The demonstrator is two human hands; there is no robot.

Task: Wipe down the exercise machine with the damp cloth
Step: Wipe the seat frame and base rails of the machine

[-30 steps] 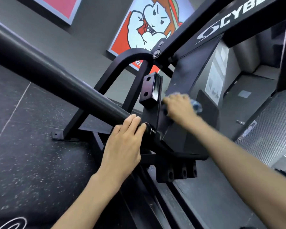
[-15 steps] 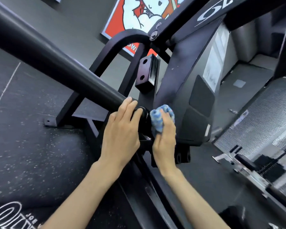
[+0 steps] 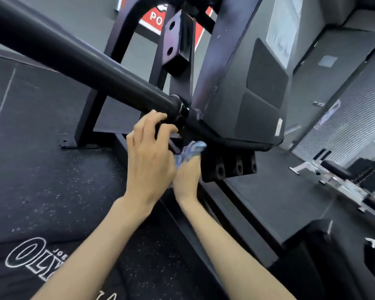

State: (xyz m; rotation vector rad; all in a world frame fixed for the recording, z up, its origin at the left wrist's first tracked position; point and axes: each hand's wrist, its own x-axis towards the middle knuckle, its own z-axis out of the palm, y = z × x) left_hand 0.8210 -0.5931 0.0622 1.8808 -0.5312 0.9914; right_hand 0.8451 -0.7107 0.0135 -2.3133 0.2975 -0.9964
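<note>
The black exercise machine [image 3: 236, 87] fills the upper middle, with a thick round bar [image 3: 74, 59] running from the upper left down to a collar at its pivot. My right hand [image 3: 185, 178] grips a blue-and-white cloth [image 3: 192, 151] and holds it against the frame just under the pivot, beside a black block with three holes [image 3: 230, 167]. My left hand [image 3: 148, 156] hovers under the bar's end with its fingers loosely curled; its fingertips lie near the collar and hold nothing. It partly hides my right hand.
Black speckled rubber flooring [image 3: 41, 180] lies to the left with white lettering near the bottom. The machine's base rails [image 3: 236, 224] run toward me between my arms. Other gym equipment [image 3: 344, 178] stands at the right. A red poster [image 3: 158, 16] hangs behind the frame.
My right hand has drawn the cloth down from the machine's side panel to below the pivot. My left hand has come off the bar's end and dropped slightly.
</note>
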